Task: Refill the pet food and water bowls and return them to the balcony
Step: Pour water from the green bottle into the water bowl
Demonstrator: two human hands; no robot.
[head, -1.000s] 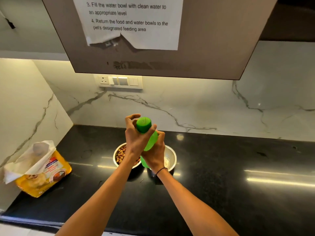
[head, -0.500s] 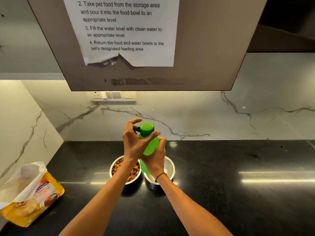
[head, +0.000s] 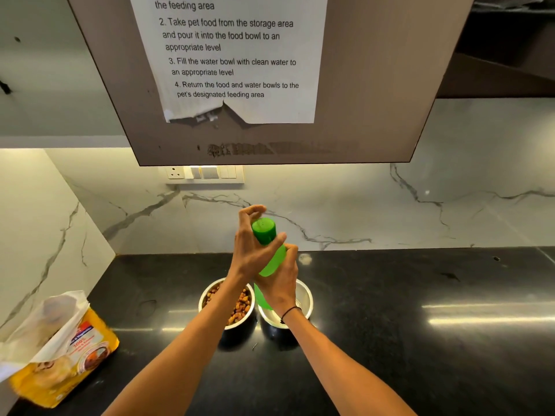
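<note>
Green plastic formed the single bottle (head: 271,259), which was held tilted above the two steel bowls on the black desk (head: 420,340). The right hand (head: 277,283) was wrapped round the bottle's body; the left hand (head: 252,247) was curled about the cap (head: 263,231), thumb across its near side. Compared with the frame half a second before, the grip of both hands was unchanged, while the view had been tipped upward, so more of the printed sheet (head: 234,58) was shown. One food bowl (head: 226,304) was filled with kibble; one water bowl (head: 300,301) stood touching it. One yellow food bag (head: 60,355) lay open at the left.
</note>
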